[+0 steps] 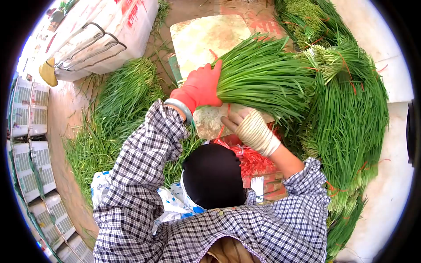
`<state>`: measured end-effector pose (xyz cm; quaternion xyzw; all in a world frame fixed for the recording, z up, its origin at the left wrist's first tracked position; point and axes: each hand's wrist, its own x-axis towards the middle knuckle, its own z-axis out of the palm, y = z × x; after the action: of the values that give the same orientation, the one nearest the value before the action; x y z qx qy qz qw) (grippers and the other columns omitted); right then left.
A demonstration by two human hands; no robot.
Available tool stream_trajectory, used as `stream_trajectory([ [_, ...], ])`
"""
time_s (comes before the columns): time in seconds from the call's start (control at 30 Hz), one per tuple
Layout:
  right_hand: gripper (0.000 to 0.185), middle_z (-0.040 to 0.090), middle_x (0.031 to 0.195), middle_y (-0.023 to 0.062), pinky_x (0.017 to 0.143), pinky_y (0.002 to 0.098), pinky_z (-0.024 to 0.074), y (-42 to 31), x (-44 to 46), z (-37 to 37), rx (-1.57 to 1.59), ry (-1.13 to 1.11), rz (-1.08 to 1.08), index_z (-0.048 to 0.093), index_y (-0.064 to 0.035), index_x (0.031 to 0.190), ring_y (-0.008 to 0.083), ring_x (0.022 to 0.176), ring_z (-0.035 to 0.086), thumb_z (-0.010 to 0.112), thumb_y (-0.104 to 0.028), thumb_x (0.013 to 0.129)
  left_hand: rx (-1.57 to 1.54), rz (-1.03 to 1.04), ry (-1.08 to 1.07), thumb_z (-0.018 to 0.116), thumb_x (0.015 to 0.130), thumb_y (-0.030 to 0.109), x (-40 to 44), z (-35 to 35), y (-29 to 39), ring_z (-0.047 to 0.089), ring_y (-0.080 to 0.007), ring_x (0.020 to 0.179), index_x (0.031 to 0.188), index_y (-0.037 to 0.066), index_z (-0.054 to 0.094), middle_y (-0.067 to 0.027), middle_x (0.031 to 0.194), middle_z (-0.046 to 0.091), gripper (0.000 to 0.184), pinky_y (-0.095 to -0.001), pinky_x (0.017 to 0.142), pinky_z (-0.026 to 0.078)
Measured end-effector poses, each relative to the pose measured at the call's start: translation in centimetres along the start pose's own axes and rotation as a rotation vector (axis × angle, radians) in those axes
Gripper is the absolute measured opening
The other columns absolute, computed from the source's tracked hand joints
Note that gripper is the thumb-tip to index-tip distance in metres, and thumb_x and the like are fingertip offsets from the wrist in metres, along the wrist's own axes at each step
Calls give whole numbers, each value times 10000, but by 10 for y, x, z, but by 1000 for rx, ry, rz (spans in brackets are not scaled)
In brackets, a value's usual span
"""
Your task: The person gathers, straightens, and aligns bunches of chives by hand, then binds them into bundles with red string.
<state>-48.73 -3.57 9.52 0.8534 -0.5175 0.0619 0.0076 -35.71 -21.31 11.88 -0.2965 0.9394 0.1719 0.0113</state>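
Observation:
My left hand point(201, 86), in a red rubber glove with a grey band at the wrist, is closed round a thick bunch of garlic chives point(265, 81). The green leaves spread to the right over a pale, dirt-marked board point(208, 41). Below the bunch is my right hand point(253, 130), in a ribbed cream glove with bare fingertips. Its fingers pinch a thin red tie point(222, 131) that hangs beside the near edge of the board. More red ties point(252, 160) lie in a loose heap under that hand. A black round thing point(213, 176) covers my lap area.
Tied chive bundles point(344, 118) are piled along the right, beside a white surface point(392, 79). Loose chives point(118, 105) heap on the floor at left. A white box with a wire handle point(109, 39) stands upper left; stacked printed cartons point(37, 162) line the far left.

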Motion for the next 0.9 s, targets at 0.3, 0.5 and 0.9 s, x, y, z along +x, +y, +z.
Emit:
stream_trajectory([
  [0.3,179,644,864,216,720,487,500,-27,15,19,437,9,512,607,-29,949,385,833,640,610,-113,792,-48,24,-5,838,520,434,1,0,-9,598,-401,1016,1451,-27,186,-268,1135,563,1226,-439,854,506],
  [0.5,44,593,767,42,610,268,483,-21,39,3,1456,596,794,548,-21,953,113,689,564,571,-19,916,-128,-15,-113,849,501,441,8,-11,-15,586,-413,1055,1453,-67,146,-286,1193,551,1288,-415,894,484],
  [0.9,167,648,886,149,1037,456,386,85,124,-3,-178,199,276,629,-59,914,309,897,631,580,-205,848,-220,101,61,838,513,389,6,0,-25,636,-400,898,1089,-42,542,-232,951,647,779,-441,813,517],
])
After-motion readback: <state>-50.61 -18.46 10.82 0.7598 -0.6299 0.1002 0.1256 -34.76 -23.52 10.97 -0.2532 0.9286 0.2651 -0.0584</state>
